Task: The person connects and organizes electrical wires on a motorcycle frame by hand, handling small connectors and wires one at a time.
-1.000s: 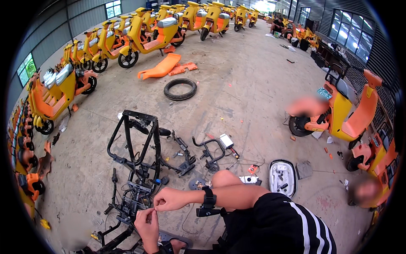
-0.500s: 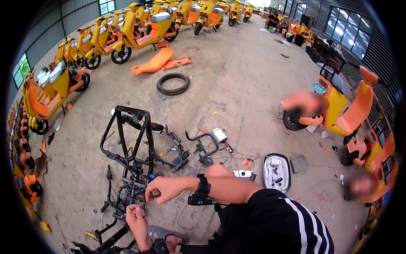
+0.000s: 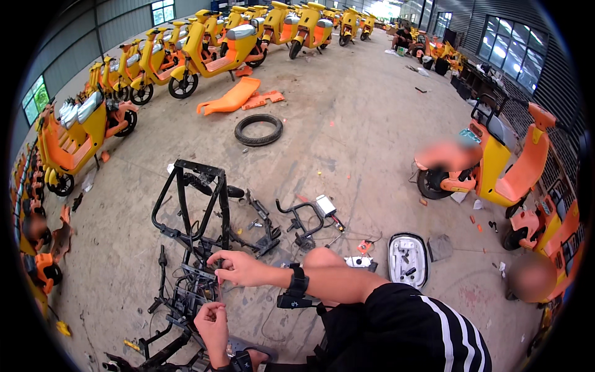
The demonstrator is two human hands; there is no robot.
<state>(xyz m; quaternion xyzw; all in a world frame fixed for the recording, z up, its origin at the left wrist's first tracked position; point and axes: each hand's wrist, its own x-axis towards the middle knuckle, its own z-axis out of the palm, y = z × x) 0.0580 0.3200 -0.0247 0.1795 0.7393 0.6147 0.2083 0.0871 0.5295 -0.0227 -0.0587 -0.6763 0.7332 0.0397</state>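
My left hand is low in the head view, thumb and fingertips pinched on a thin reddish wire. My right hand is above it, beside the black frame's crossbars, finger and thumb closed on the upper part of that wire. Both hands are over the stripped black scooter frame, which lies among cables, brackets and bolted metal parts. My knee shows behind my right forearm, and a sandal is partly hidden beside my left wrist.
A black tube bracket, white electrical box and lidless case lie right of the frame. A tyre and orange panels lie beyond. Yellow scooters line the sides; a seated person is far back.
My hands, together a second ago, are now apart with the thin wire between them. My right hand has moved up and left; my left hand dipped left and is slightly lower.
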